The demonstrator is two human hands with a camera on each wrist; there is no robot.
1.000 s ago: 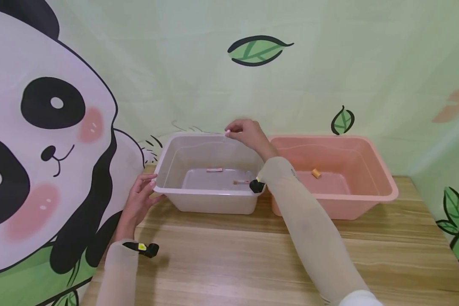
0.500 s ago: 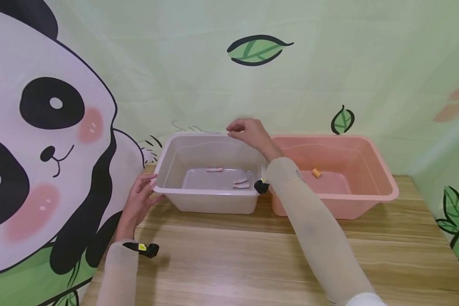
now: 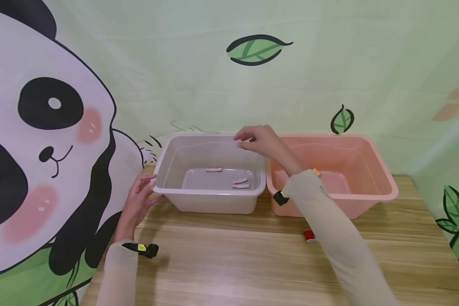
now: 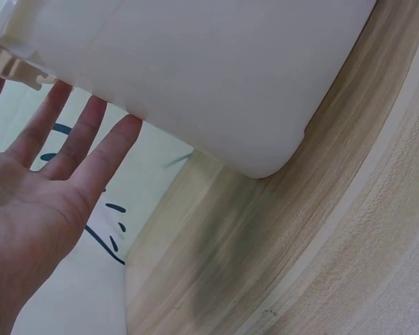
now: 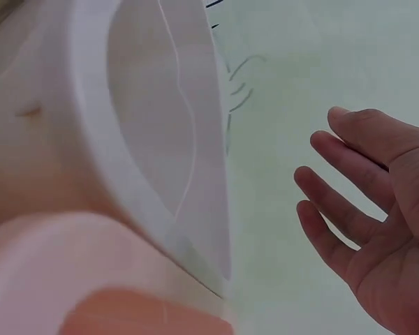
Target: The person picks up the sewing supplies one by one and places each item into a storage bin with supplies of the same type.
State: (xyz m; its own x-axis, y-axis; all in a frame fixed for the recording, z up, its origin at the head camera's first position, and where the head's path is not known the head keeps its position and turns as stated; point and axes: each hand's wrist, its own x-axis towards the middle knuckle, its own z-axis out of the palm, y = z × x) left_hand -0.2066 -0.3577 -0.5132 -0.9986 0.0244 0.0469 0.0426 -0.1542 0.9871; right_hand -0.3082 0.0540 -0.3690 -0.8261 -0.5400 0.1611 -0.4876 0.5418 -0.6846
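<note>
My left hand (image 3: 139, 197) touches the left end of the pale grey tub (image 3: 210, 192), straight fingertips against its wall below the rim in the left wrist view. My right hand (image 3: 262, 142) hovers near the tub's back right corner, fingers spread and slightly bent. Nothing lies between those fingers in the right wrist view. On the tub floor lie three small, pale pieces with reddish markings: one piece (image 3: 214, 169) toward the back, and an upper piece (image 3: 240, 181) close beside a lower piece (image 3: 241, 186) at the right.
A pink tub (image 3: 348, 197) stands right of the grey one, rims close together. Inside it, a small orange cylinder (image 3: 315, 171) is partly hidden by the right sleeve. A small red cylinder (image 3: 309, 235) lies on the wooden table (image 3: 222, 259). A printed cloth (image 3: 199, 85) hangs behind.
My right hand has let go of a small pale piece and moved right and slightly down. Two pieces now show at the tub's right. The red cylinder has come into view. My left hand stays put.
</note>
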